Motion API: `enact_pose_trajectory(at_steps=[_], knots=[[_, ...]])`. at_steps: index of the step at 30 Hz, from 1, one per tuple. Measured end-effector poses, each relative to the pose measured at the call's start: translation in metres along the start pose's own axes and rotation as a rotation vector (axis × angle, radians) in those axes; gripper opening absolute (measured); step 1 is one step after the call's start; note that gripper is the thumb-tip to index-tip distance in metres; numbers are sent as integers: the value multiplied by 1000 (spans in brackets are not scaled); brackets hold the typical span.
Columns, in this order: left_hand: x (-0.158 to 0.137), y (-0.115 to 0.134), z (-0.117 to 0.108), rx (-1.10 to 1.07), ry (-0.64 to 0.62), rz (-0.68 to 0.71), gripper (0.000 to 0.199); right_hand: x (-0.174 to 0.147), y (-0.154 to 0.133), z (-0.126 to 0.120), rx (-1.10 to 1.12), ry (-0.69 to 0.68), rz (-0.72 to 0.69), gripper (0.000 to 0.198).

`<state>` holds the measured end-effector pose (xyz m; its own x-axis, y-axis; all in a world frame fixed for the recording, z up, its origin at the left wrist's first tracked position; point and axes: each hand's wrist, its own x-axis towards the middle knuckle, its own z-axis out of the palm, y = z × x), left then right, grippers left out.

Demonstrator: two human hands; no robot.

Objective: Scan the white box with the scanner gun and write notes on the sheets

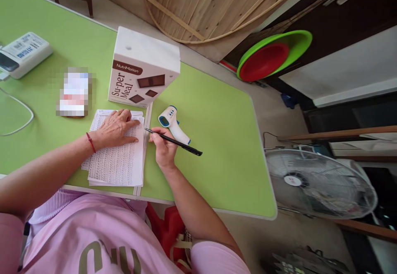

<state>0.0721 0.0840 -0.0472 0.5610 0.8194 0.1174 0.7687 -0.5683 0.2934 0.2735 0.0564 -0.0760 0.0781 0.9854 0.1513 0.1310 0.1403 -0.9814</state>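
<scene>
Your spread left hand [115, 128] likely steadies handwritten sheets [117, 165]; right hand [164, 150] pinches a black pen [186, 146] toward ten o'clock.

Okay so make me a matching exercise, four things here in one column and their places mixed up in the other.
1. Pen
2. Box
3. Left hand
4. Thermometer

A. Resting on the written sheets
B. Lying on the green table
C. Held in the right hand
D. Standing just beyond the sheets

Pairs: 1-C, 2-D, 3-A, 4-B
</scene>
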Motion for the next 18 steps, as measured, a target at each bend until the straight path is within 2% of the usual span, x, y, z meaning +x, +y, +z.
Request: enact_pose_trajectory(at_steps=[8, 13, 15, 18], knots=[[2, 1, 0, 3, -19, -42, 56, 1, 0, 5, -74, 10, 18, 15], [3, 3, -2, 2, -43, -61, 57, 7, 0, 2, -66, -14, 87, 16], [3, 4, -2, -6, -37, -55, 57, 11, -1, 0, -33, -49, 126, 17], [3, 3, -2, -7, -21, -40, 55, 21, -4, -3, -6, -176, 199, 17]])
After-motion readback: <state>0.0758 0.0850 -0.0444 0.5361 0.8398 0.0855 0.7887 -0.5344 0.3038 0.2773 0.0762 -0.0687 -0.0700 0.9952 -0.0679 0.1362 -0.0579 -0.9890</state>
